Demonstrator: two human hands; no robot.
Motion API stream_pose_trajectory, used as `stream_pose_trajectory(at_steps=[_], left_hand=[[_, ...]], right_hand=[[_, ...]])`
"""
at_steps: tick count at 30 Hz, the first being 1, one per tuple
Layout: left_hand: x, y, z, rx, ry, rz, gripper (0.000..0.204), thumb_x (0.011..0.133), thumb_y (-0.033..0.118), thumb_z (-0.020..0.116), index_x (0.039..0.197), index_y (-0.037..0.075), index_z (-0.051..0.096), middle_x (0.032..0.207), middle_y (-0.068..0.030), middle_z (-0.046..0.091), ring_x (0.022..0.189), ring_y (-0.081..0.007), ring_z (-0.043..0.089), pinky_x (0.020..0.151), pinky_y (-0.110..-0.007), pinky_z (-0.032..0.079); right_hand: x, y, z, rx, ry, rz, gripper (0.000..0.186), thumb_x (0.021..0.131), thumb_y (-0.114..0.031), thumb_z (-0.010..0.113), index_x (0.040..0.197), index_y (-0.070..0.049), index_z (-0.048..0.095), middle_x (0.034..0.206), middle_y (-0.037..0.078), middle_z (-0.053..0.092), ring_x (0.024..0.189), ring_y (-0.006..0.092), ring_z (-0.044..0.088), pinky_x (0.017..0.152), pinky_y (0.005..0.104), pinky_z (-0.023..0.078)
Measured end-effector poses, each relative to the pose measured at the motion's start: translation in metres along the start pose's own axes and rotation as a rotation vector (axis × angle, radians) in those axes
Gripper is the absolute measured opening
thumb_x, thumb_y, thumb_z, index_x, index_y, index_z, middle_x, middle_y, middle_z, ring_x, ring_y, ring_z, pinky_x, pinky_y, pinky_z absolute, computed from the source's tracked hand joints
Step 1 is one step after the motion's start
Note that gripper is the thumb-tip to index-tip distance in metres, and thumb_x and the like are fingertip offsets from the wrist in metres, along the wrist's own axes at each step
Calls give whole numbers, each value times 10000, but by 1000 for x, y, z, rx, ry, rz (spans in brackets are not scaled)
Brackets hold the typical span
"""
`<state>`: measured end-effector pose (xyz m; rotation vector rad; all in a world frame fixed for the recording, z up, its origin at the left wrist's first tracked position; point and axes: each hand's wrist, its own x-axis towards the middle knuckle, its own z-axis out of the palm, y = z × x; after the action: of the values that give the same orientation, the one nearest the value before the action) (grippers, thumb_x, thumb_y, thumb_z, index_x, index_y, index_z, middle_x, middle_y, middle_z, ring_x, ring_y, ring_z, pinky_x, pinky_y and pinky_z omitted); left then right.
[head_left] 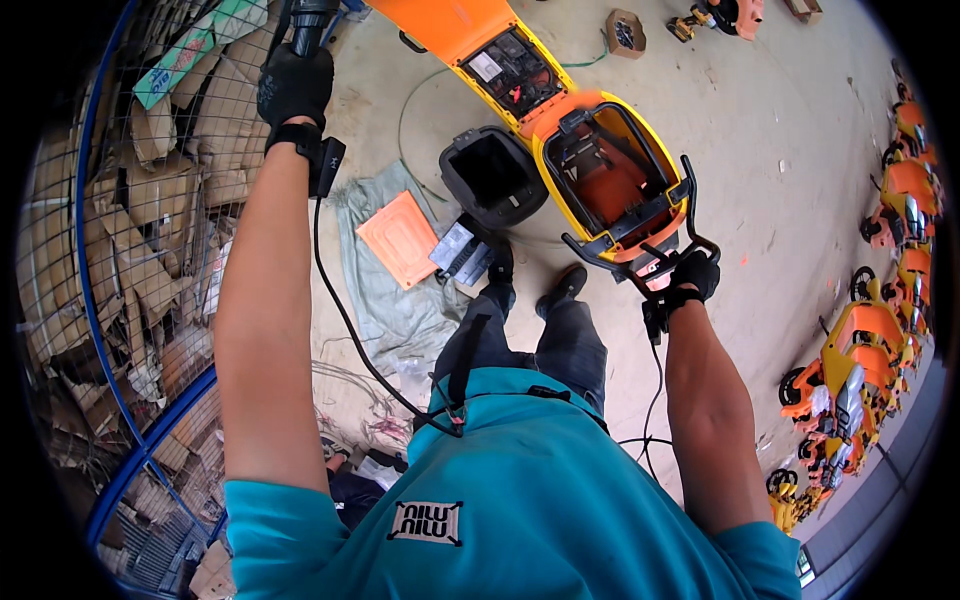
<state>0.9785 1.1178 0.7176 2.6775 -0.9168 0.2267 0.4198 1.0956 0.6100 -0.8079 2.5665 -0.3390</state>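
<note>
My left hand [297,85], in a black glove, is closed around a black handlebar grip [312,22] at the top edge. An orange and yellow scooter [555,125] stands in front of me, its front end cut off by the frame. Its seat opening is uncovered, and wiring shows in an open floor compartment [512,72]. My right hand [697,274], also gloved in black, is wrapped round the black tubular rear rack [688,205] at the scooter's tail. Straps with small dark devices sit on both wrists.
Beside the scooter lies a black storage bucket [495,178]. An orange panel [398,240] rests on a grey-green sheet [365,300], near a grey box [462,250] by my feet. A blue-framed mesh fence [84,230] holds back cardboard at left. Several scooters [855,350] line the right.
</note>
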Motion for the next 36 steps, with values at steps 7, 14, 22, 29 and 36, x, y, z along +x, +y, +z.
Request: stream_pose_trajectory(at_steps=[7,14,22,29,36], left_hand=[[-2,-1,-7,44,38,-20,380,755,406,602,951,85,654,922,-203,682,859,-411,653,750,-513,510],[-5,5,-5,49,38,-46,341,760,387,593,926,94,646,872,-215,680,840,-409,657,744,-516,511],[-5,3,-3,53,55,-46,323,766,384,597,912,100,645,847,-212,681,815,-409,660,733,-517,513],[-4,2,0,77,82,-29,325,771,393,608,914,104,642,826,-209,680,796,-404,663,718,-514,514],[-7,5,0,76,77,-15,347,769,405,608,933,102,647,869,-196,679,828,-409,654,731,-517,503]], right_hand=[[-5,-1,1,0,1,-46,193,773,-116,633,844,56,685,805,179,704,707,296,690,620,393,520],[-1,0,1,-53,27,-83,203,786,-125,605,835,54,688,781,175,704,685,296,690,593,390,519],[-1,-2,2,-4,35,-40,205,788,-128,602,845,49,688,777,177,703,690,304,690,612,393,525],[3,4,5,-20,35,-43,203,789,-148,622,847,32,699,776,153,709,702,295,694,638,391,527],[-10,-7,-6,43,1,-34,239,820,-141,520,855,-12,718,752,131,710,594,250,683,538,355,548]])
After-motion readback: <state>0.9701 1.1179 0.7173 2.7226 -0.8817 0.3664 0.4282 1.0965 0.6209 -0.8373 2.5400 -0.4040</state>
